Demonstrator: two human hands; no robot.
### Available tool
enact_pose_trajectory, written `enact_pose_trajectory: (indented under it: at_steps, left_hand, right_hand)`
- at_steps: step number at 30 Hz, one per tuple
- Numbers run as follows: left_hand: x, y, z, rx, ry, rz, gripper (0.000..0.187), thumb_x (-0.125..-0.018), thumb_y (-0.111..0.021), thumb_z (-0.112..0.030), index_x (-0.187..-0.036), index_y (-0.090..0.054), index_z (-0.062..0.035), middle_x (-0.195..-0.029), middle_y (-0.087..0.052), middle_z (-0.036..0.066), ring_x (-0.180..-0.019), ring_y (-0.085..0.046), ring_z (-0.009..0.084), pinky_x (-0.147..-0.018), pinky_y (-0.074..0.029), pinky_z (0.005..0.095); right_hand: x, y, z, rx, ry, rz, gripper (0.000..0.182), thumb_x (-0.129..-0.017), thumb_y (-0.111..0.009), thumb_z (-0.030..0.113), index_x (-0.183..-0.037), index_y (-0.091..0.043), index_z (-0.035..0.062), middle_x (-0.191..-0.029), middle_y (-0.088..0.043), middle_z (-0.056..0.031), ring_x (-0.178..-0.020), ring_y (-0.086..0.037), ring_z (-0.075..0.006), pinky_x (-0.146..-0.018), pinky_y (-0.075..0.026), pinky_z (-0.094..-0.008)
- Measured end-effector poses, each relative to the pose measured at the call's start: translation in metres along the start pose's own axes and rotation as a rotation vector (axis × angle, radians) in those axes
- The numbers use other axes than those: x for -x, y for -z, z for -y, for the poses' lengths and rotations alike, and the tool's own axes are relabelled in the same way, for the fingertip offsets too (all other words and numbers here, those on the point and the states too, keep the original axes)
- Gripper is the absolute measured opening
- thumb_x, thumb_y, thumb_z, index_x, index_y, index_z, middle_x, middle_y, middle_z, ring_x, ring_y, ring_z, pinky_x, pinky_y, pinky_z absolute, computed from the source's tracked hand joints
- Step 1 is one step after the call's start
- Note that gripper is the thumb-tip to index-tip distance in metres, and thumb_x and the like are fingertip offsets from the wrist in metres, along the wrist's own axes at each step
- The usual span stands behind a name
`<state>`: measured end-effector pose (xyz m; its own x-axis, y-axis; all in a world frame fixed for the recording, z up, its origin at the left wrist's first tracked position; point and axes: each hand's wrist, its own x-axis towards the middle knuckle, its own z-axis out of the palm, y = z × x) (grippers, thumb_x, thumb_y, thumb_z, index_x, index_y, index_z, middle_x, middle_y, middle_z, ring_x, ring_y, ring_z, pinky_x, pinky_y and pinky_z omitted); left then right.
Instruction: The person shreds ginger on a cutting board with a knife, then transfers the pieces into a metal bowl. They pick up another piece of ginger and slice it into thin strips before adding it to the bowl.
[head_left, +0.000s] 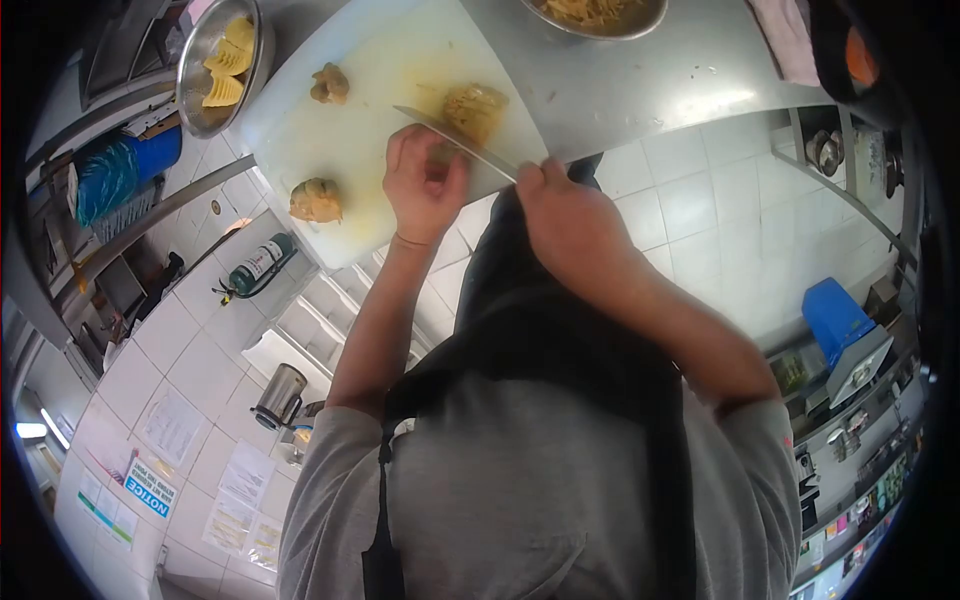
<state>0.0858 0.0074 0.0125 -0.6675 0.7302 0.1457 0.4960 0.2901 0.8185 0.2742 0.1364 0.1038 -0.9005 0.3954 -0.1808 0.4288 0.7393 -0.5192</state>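
Observation:
My right hand point(565, 215) grips the handle of a kitchen knife point(465, 143), whose long blade slants to the upper left over a white cutting board point(385, 70). My left hand point(425, 190) is closed, its fingers curled beside the blade on the near side. A small greenish-yellow food piece point(442, 155) shows partly between its fingers and thumb. Just beyond the blade is a heap of cut yellow-brown food point(475, 110), perhaps a pickled vegetable. Two brownish lumps lie farther left, a smaller lump point(329, 84) and a larger lump point(316, 201).
A metal bowl point(188, 95) of ridged yellow pieces point(229, 62) stands left of the board. Another metal bowl point(655, 18) with shredded food sits on the steel counter point(640, 80) at top right. The board's near edge borders the tiled floor point(680, 205).

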Motion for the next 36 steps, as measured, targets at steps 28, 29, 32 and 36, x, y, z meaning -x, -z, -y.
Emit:
enact_pose_trajectory:
  at_steps: [28, 29, 32, 36]
  left_hand:
    - [-0.034, -0.035, -0.022, -0.560, -0.217, 0.335, 0.078, -0.108, -0.067, -0.042, -0.173, -0.041, -0.0071, -0.182, -0.034, 0.019, -0.171, -0.020, 0.0472, -0.128, -0.018, 0.0779]
    - [-0.034, -0.033, -0.022, -0.591, -0.223, 0.397, 0.083, -0.110, -0.064, -0.046, -0.176, -0.034, -0.0061, -0.186, -0.026, 0.019, -0.173, -0.013, 0.0480, -0.128, -0.011, 0.0819]
    - [-0.034, -0.028, -0.024, -0.554, -0.219, 0.413, 0.081, -0.112, -0.060, -0.046, -0.177, -0.033, -0.0078, -0.186, -0.026, 0.019, -0.173, -0.014, 0.0476, -0.129, -0.011, 0.0797]
    - [-0.031, -0.012, -0.020, -0.422, -0.201, 0.152, 0.069, -0.108, -0.068, -0.033, -0.169, -0.047, -0.0087, -0.178, -0.040, 0.019, -0.164, -0.035, 0.0480, -0.128, -0.028, 0.0701]
  right_hand:
    - [0.009, 0.023, -0.057, -0.246, -0.401, -0.049, 0.019, -0.110, -0.062, 0.012, -0.121, -0.058, -0.0026, -0.104, -0.073, -0.0332, -0.098, -0.071, -0.0562, -0.084, -0.056, -0.0622]
    - [0.008, 0.025, -0.056, -0.235, -0.404, -0.034, 0.020, -0.110, -0.062, 0.012, -0.123, -0.058, -0.0025, -0.106, -0.073, -0.0323, -0.099, -0.072, -0.0552, -0.086, -0.057, -0.0620]
    - [0.006, 0.033, -0.057, -0.182, -0.357, -0.036, 0.021, -0.110, -0.062, 0.013, -0.124, -0.057, -0.0033, -0.109, -0.073, -0.0321, -0.100, -0.072, -0.0548, -0.086, -0.058, -0.0618]
    - [-0.001, 0.047, -0.058, -0.136, -0.258, -0.030, 0.020, -0.109, -0.062, 0.011, -0.123, -0.057, -0.0031, -0.114, -0.073, -0.0306, -0.098, -0.073, -0.0535, -0.086, -0.059, -0.0609]
